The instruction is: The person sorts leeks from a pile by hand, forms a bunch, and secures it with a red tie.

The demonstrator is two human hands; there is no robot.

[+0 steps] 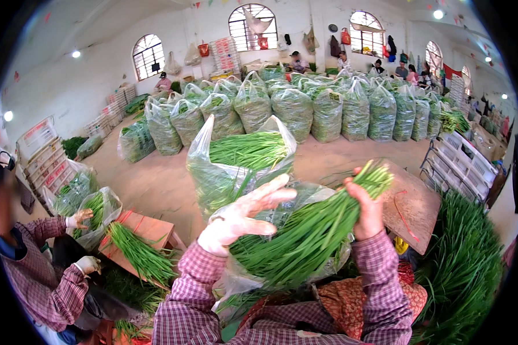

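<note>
My right hand [367, 206], bare, is closed round the pale cut end of a bunch of garlic chives [311, 233]. The long green leaves slope down to the left across my lap, over a clear plastic bag [331, 267]. My left hand [244, 214], in a white glove, has its fingers spread above the leaves and holds nothing. Just beyond it stands an open clear plastic bag [198, 164] with chives [250, 150] heaped inside. To the right of my right hand is a small wooden board [414, 215] with a red tie [406, 215] on it.
A large heap of loose chives [460, 259] lies at my right, below white plastic crates [463, 155]. At left, a co-worker [40, 270] with gloved hands sits by a board [135, 227] holding another bunch [141, 250]. Rows of filled bags [293, 112] stand across the floor.
</note>
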